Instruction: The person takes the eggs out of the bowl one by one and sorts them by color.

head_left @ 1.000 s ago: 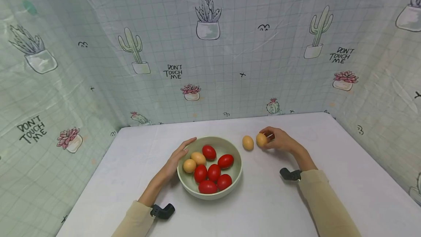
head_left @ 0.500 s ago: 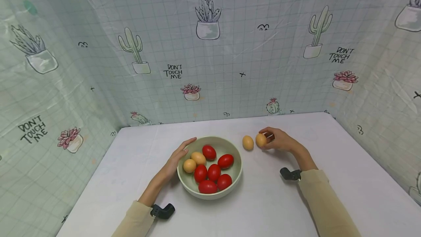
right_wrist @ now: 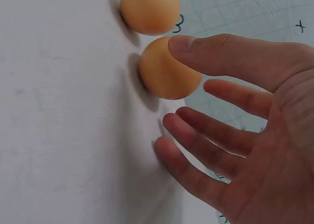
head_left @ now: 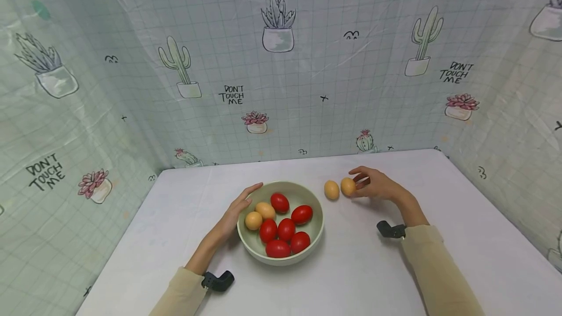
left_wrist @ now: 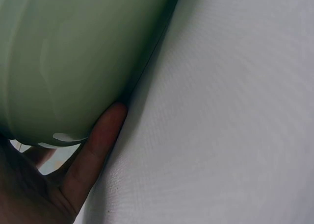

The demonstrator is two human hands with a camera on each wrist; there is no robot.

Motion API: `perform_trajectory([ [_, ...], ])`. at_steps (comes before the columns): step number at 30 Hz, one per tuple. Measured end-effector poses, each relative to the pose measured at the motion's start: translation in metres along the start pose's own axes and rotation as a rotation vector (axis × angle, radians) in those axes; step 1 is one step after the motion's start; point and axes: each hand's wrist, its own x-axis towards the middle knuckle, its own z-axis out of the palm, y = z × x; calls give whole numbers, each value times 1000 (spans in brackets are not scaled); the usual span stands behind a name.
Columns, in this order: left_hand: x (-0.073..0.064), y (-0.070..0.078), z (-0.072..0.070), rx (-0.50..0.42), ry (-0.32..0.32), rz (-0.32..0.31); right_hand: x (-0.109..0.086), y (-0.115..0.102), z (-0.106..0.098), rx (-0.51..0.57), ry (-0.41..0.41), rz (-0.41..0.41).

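Observation:
A pale green bowl point(head_left: 317, 238) holds two brown eggs point(head_left: 265, 210) and several red egg-shaped things point(head_left: 301, 214). My left hand point(head_left: 228, 218) grips the bowl's left side, the thumb over the rim and the other fingers along the outer wall. In the left wrist view, one finger point(left_wrist: 93, 158) lies against the lower wall, close to the table. Two more brown eggs stand right of the bowl: a left egg point(head_left: 331, 190) and a right egg point(head_left: 348, 187). My right hand point(head_left: 377, 185) is beside the right egg, fingers spread, the thumb overlapping it in the right wrist view.
All of this is on a table under a white cloth point(head_left: 351, 267). A curtain printed with cacti point(head_left: 307, 72) rises behind the table and along both sides. Black wrist devices point(head_left: 391, 229) stick out from both forearms.
My right hand has loosened from around the right egg and drawn slightly back to the right, so more of the egg shows. My left hand and the bowl have stayed in place.

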Motion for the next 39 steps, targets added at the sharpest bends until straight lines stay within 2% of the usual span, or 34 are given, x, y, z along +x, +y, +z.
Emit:
perform_trajectory([
  [3, 1, 0, 0, 0, 2, 0, -2, -4, -5, -46, 23, -11],
  [8, 2, -1, 0, 2, -1, -1, -5, -21, -9, -83, 78, -78],
  [14, 1, -2, -1, -2, -8, 9, -7, -49, -6, 11, 88, -195],
  [21, 0, -1, -1, 1, 3, 0, -8, -94, 14, 160, 39, -304],
  [26, 2, -2, -1, -7, -12, 11, -7, -122, 38, 223, -41, -379],
  [30, 2, -1, -1, -7, -14, 21, 3, -143, 59, 243, -172, -409],
  [34, 2, -1, -2, 0, -3, 12, 20, -160, 77, 249, -269, -388],
  [39, 4, -2, -2, 15, -8, 0, 36, -169, 95, 291, -356, -291],
])
